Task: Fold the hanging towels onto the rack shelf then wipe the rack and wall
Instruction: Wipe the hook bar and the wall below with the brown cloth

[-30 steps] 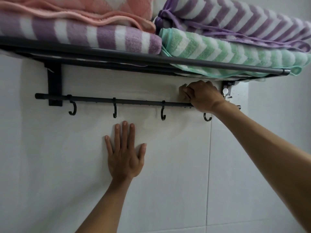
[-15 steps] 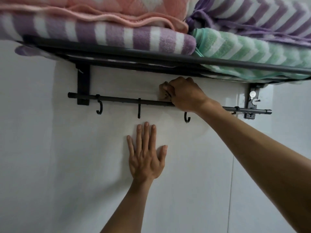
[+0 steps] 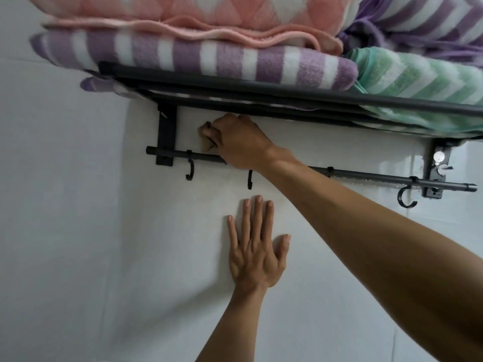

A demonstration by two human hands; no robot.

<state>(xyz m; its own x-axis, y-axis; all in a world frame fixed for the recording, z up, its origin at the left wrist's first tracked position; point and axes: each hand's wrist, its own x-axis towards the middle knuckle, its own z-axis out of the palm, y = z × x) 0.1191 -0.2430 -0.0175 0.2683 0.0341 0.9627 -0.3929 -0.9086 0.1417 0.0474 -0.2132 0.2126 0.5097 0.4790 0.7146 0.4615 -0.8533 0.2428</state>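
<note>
A black rack shelf is fixed to the white tiled wall and carries folded towels: a purple striped towel, a pink towel on top, a green towel and a purple zigzag towel at the right. My right hand is closed on a small beige cloth, pressing it on the wall just above the lower hook rail, near the left bracket. Below the rail, my left hand lies flat on the wall with its fingers spread.
Several black hooks hang from the rail, one hook just left of my right hand and another hook near the right bracket. A tile seam runs down the wall at the lower right.
My right hand has slid the cloth leftward along the rail from the right bracket toward the left bracket. The view has shifted left and closer. My left hand stays flat on the wall.
</note>
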